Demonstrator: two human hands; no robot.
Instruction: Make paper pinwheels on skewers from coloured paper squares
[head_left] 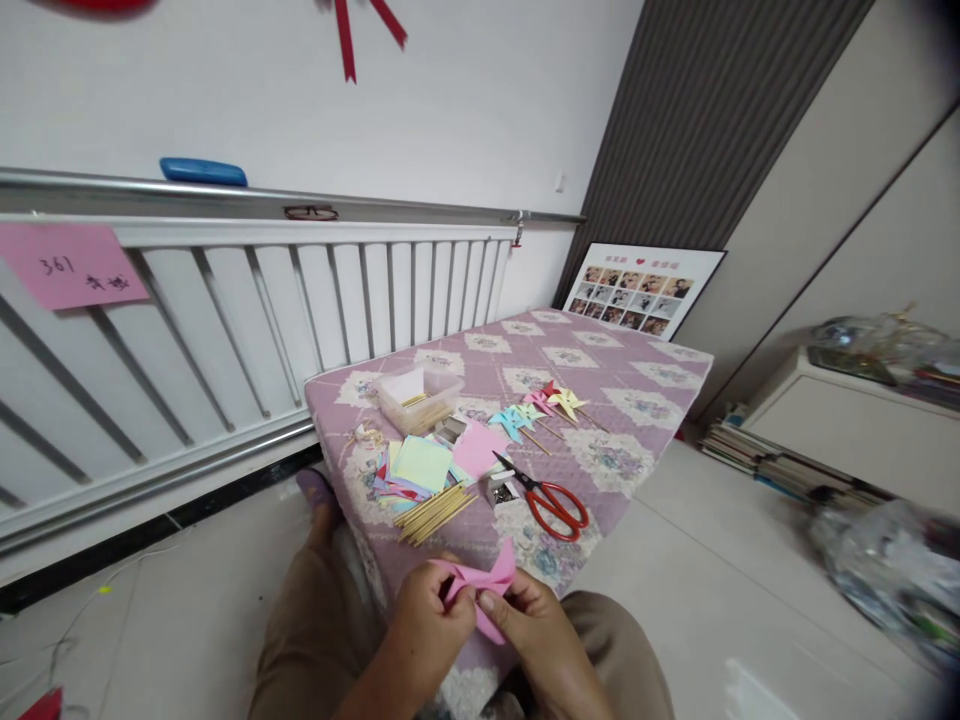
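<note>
- Both hands are closed on one folded pink paper (pixel 491 580), left hand (pixel 435 615) and right hand (pixel 551 625) pinching opposite sides, thumbs close together near its middle.
- Firm, even thumb pressure at that middle should stop the curled corners springing back; fingertips elsewhere are best kept light, since thin paper creases easily.
- The folded piece is held over the near end of the floral-covered worktop (pixel 622 450), a good place to work above a surface.
- Just beyond lie the bamboo sticks (pixel 435 515) and a small open box (pixel 501 490) of metal bits too small to identify; elbows should stay clear of both.
- The red-handled scissors (pixel 555 510) point away from the hands, sensibly.
- Farther off, the light-blue pinwheel (pixel 511 422) offers a shape to compare against.
</note>
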